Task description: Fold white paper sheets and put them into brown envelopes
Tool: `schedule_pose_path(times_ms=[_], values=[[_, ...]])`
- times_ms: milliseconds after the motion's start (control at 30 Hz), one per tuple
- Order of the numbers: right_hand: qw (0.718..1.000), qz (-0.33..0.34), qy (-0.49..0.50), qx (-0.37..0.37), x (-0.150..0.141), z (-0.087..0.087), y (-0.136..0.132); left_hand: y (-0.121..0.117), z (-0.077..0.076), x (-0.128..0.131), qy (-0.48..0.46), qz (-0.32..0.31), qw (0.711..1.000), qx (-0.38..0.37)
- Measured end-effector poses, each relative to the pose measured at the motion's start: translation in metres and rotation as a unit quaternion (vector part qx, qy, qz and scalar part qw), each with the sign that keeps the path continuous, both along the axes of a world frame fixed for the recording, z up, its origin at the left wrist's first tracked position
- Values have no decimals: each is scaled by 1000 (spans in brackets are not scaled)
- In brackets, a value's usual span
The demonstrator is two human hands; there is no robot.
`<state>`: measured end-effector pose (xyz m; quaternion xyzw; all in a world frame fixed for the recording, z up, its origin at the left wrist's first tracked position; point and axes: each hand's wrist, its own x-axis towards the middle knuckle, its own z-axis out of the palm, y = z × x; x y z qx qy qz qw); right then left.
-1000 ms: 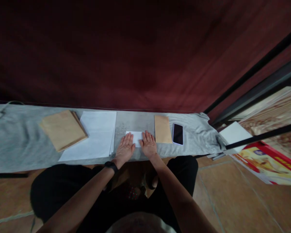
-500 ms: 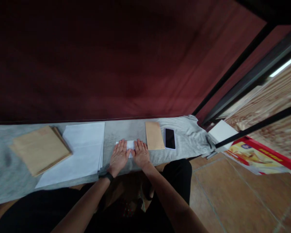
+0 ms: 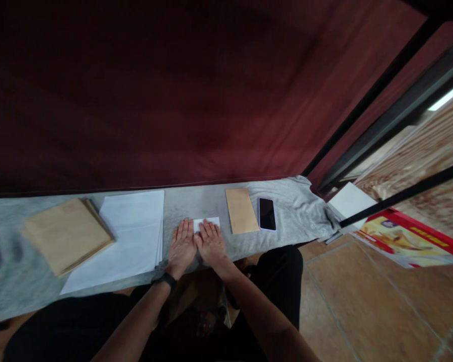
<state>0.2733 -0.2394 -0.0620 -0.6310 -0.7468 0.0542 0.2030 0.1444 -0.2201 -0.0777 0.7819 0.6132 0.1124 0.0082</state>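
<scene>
Head view: I see the right hand (image 3: 211, 243) flat on white paper (image 3: 197, 225), left hand (image 3: 182, 246) alongside; both hands' fingers (image 3: 184, 229) extended.

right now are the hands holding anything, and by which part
Nothing looks gripped: the right hand lies flat over the small white paper, the left hand flat at its left edge.

Small white paper (image 3: 197, 225), flat, partly covered, on grey cloth (image 3: 196, 199)
</scene>
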Motion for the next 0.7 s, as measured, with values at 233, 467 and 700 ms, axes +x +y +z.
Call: schedule_pose_path(times_ms=[233,467,700], values=[[999,-26,-18,27,26,-11,-3,-3,5,6,-30,42,999,7],[998,-30,-38,34,36,-15,-11,-17,-1,1,-53,63,995,63],[998,-33,-44,36,35,-13,-13,-29,0,-2,-65,83,991,79]])
